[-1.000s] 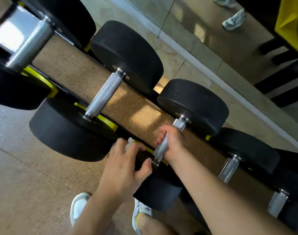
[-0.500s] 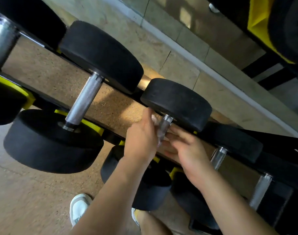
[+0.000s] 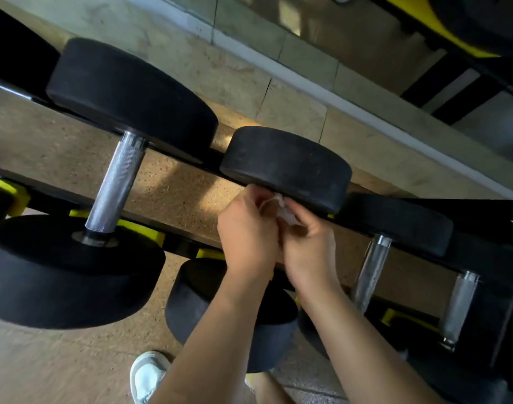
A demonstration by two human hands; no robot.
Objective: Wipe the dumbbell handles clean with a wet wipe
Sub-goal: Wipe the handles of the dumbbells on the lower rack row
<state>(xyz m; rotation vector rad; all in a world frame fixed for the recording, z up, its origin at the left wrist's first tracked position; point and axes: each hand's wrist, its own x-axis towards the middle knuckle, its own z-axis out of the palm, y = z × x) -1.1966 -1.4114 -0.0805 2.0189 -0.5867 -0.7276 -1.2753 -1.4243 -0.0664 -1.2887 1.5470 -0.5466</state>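
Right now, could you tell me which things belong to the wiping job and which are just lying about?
Job: wet wipe, held by left hand and right hand; middle dumbbell; knurled handle beside it.
Just about: white shoe, yellow rack pads.

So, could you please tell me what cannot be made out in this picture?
Head view, handle being wiped: hidden behind the left grip and right grip.
Head view, wet wipe: mostly bunched between both grips; contact with the handle unclear.
Head view, leftmost dumbbell: cut off by the left edge.
Head view, right-hand handle: blurred, so cleanliness cannot be judged.
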